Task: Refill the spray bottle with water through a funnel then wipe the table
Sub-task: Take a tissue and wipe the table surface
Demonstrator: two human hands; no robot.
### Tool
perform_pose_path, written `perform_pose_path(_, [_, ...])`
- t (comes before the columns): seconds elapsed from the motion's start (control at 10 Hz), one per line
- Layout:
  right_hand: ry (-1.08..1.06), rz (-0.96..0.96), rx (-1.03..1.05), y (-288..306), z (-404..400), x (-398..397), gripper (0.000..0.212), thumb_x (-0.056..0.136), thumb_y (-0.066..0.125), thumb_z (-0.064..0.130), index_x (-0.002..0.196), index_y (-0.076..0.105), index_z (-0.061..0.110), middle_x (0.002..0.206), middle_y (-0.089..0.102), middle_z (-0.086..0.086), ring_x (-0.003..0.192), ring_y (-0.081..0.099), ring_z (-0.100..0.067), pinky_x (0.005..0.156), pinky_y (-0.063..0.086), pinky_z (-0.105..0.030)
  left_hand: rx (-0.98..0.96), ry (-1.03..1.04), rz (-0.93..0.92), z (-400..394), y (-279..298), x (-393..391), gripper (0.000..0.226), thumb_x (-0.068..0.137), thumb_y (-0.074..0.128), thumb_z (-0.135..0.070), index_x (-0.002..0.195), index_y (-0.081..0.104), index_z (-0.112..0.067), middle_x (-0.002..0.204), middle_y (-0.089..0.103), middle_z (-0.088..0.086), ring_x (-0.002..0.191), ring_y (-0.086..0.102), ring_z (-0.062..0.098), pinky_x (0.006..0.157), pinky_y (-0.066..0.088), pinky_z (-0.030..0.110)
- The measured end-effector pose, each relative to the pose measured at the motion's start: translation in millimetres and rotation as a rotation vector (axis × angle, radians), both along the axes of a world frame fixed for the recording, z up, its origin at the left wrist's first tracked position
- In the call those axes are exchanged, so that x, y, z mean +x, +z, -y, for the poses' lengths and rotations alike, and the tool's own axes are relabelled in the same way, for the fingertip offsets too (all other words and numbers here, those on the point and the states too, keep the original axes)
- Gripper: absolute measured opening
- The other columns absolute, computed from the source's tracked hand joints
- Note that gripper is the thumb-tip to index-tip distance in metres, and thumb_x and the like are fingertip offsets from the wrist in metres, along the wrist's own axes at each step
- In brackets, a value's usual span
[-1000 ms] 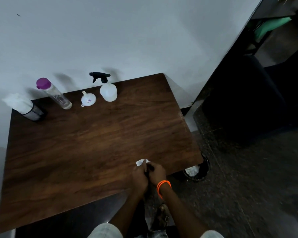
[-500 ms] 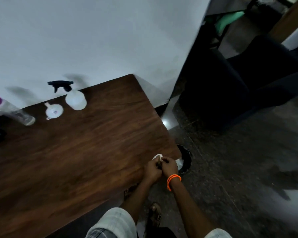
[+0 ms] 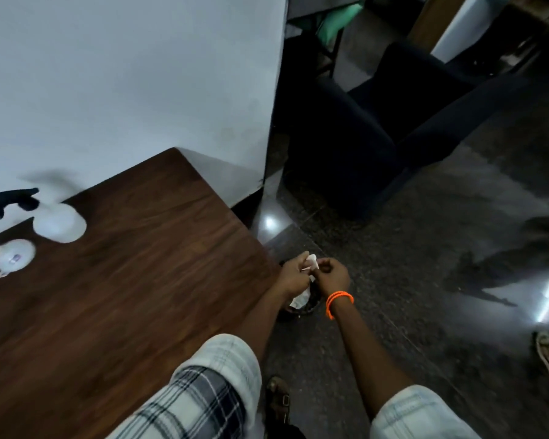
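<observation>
Both hands are off the right edge of the table (image 3: 133,280), out over the dark floor (image 3: 409,280). The left hand (image 3: 293,275) and right hand (image 3: 333,275) meet knuckle to knuckle, fingers curled in. Both are closed around a crumpled white tissue (image 3: 311,260); a small corner of it shows above the fingers, and more white paper shows below the hands, though whether that lower piece is the same tissue or a separate one cannot be told. An orange band (image 3: 339,301) sits on the right wrist.

Directly under the hands stands a round dark bin (image 3: 301,307) on the floor, close beside the table's near right corner. Its rim is mostly hidden by the hands and forearms.

The spray bottle (image 3: 59,221) stands on the far left of the table near the white wall (image 3: 124,74). Its body is pale and translucent, its black trigger head (image 3: 11,199) is on and points left. The picture is blurred there. The white funnel (image 3: 11,256) lies on the table just left of the bottle and nearer the camera, apart from it.

The wood surface between these things and the hands is bare. A checked sleeve (image 3: 203,391) covers the left upper arm. A sandalled foot (image 3: 278,399) is on the floor below the arms.
</observation>
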State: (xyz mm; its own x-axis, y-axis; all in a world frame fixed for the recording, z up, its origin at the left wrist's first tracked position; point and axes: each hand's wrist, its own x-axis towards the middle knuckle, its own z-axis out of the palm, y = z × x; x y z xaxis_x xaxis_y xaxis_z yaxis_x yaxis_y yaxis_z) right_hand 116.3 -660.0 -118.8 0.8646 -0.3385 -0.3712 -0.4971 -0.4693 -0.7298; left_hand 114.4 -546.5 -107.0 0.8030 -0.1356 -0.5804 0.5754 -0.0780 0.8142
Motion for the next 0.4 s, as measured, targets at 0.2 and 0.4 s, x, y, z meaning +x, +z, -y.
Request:
perform_pose_path(0.2, [-0.062, -0.008, -0.074, 12.6, 13.6, 17.1, 0.017, 0.079, 0.076, 0.008, 0.096, 0.075, 0.010, 0.086, 0.072, -0.008, 0.080, 0.063, -0.019, 0.073, 0.045, -0.024, 0.205, -0.184, 0.088, 6.7, -44.5, 35.7, 0.064, 0.081, 0.054, 0.008, 0.144, 0.048, -0.003, 0.145, 0.054, 0.015, 0.135, 0.051, 0.029, 0.113, 0.041, 0.045])
perform_pose_path(0.4, [-0.057, -0.046, -0.081, 6.2, 25.1, 17.3, 0.030, 0.082, 0.075, 0.009, 0.112, 0.073, 0.008, 0.106, 0.075, -0.015, 0.101, 0.069, -0.029, 0.081, 0.044, -0.024, 0.435, -0.212, 0.198, -21.3, -0.1, 40.4, 0.058, 0.086, 0.057, 0.003, 0.143, 0.053, -0.010, 0.146, 0.054, 0.008, 0.135, 0.049, 0.023, 0.110, 0.038, 0.028])
